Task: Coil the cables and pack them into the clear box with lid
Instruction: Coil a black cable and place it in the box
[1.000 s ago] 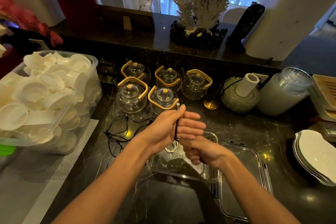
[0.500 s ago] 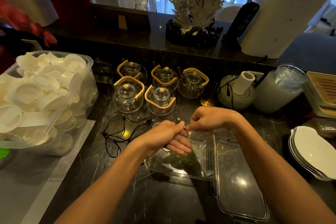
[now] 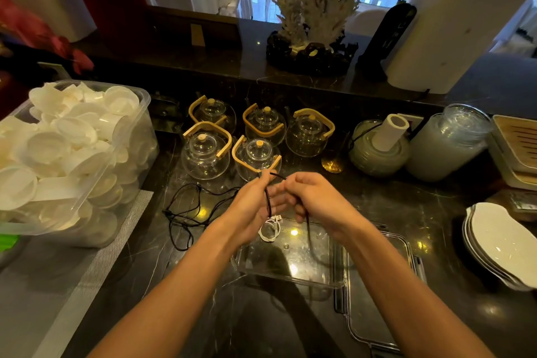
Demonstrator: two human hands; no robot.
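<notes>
Over a dark marble counter (image 3: 377,203), the left hand (image 3: 255,209) and right hand (image 3: 316,200) both curl around a black cable (image 3: 268,200). Just beneath them sits the clear box (image 3: 290,276), holding what looks like a small white coil (image 3: 269,231); its lid (image 3: 383,314) lies right. More cable (image 3: 186,212) lies left, glass teapots (image 3: 257,154) beyond.

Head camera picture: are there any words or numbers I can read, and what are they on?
None can be read.
Gold coaster: a mark, too blurred to read.
Tall black stand: faint markings, too dark to read.
Small item beside the white plates: print too small to read.
</notes>
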